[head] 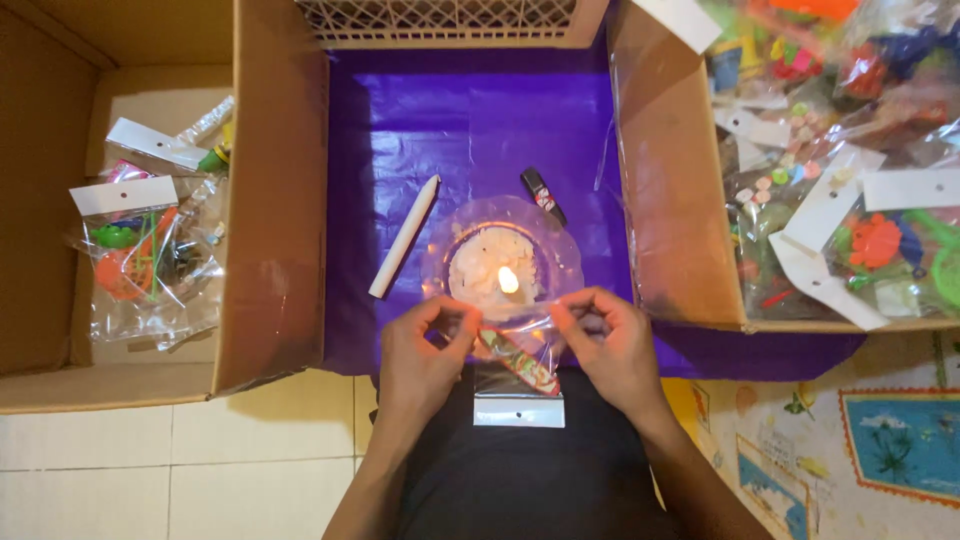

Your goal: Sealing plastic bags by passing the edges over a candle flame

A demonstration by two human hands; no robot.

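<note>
My left hand (425, 350) and my right hand (605, 345) pinch the two upper corners of a small clear plastic bag (518, 372). The bag holds a red patterned item and ends below in a white card header with a punched hole. Its open top edge is stretched between my fingers just in front of a burning candle stub (508, 280). The flame stands in a clear glass dish (502, 260) on a purple sheet (470, 130).
A long white unlit candle (404, 237) and a small black lighter (543, 194) lie on the purple sheet. A cardboard box (270, 200) at left holds a few packed toy bags (140, 260); another box (660, 180) at right holds several more.
</note>
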